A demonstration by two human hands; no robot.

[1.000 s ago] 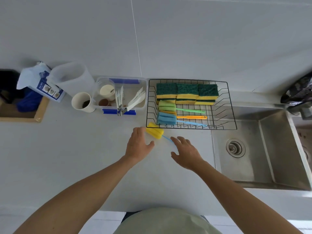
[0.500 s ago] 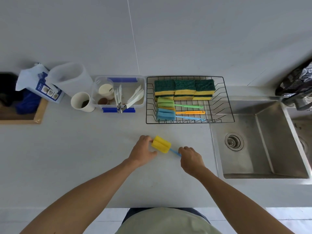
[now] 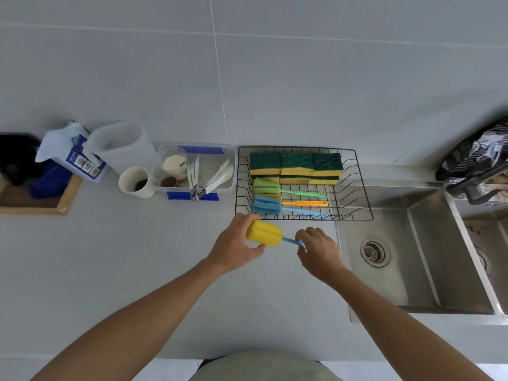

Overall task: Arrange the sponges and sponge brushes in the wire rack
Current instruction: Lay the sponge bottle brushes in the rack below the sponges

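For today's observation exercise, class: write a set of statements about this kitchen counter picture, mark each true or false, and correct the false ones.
1. The left hand grips the foam head of the yellow sponge brush. True.
2. The right hand is empty. False: it holds the brush's blue handle.
3. The wire rack has three sponge brushes lying in it. True.
4. The green-and-yellow sponges sit in the sink. False: they are lined up at the back of the wire rack.
5. The paper cup stands to the right of the rack. False: it stands to its left, beside the clear plastic container.
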